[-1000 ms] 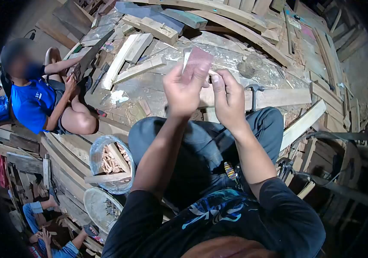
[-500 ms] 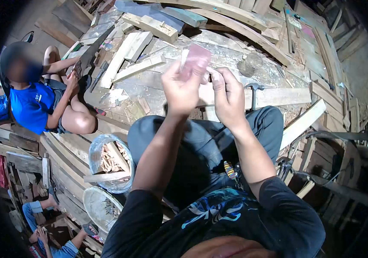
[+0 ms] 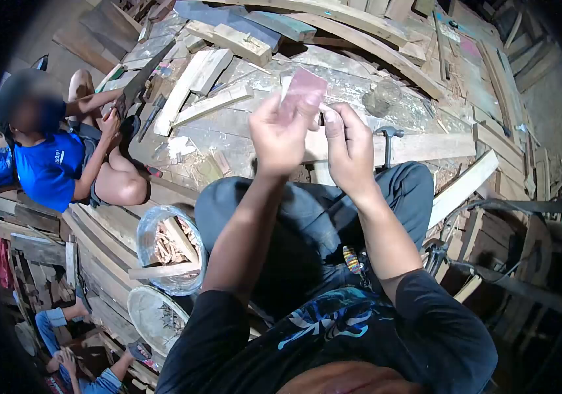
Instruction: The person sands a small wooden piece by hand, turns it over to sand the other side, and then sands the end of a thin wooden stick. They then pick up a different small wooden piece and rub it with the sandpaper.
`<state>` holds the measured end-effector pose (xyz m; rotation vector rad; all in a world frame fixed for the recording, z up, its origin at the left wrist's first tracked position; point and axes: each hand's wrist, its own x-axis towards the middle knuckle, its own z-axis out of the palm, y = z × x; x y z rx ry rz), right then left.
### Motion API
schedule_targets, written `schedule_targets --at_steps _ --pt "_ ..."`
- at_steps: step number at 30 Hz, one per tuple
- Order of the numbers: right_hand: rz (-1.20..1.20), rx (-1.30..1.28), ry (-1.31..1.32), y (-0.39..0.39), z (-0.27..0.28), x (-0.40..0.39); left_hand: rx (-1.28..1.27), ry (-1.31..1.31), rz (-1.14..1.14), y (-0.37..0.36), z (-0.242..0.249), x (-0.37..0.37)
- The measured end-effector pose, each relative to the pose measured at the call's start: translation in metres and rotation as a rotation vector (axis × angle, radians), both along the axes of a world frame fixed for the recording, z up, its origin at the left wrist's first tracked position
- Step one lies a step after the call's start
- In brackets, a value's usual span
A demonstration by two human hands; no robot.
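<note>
Raised over my lap, my left hand [image 3: 276, 141] pinches a folded pink sheet of sandpaper [image 3: 308, 85] that sticks up past the fingers. Close on its right, my right hand [image 3: 349, 150] is closed with the thumb against the forefinger. A small pale wooden stick [image 3: 325, 107] shows at those fingertips, its tip reaching toward the sandpaper; the rest is hidden in the fingers. Behind my right hand a hammer [image 3: 388, 139] stands by a light plank [image 3: 428, 148].
Left of my knee stands a bucket [image 3: 141, 231] of small wooden pieces, with a second bucket [image 3: 137, 308] below it. A person in a blue shirt [image 3: 47, 167] sits at the left. Wooden boards [image 3: 228, 41] and a glass jar [image 3: 381, 98] lie ahead.
My left hand and the sandpaper have shifted slightly to the right; the sheet appears sharper now. My right hand stays in nearly the same place.
</note>
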<state>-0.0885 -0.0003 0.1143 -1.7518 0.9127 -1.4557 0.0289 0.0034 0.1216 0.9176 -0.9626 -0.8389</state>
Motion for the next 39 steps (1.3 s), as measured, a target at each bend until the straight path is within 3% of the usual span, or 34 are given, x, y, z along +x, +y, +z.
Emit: schedule_targets --at_steps 17,18,39 --pt "0.160 0.321 -0.134 0.003 -0.001 -0.003 -0.024 -0.003 0.056 0.001 -0.001 -0.001" --pt "0.155 0.232 -0.182 0.004 -0.001 0.000 -0.028 -0.010 0.056 0.000 -0.001 0.000" --pt "0.205 0.327 -0.219 0.003 -0.002 0.002 0.024 -0.024 0.064 0.003 0.000 0.001"
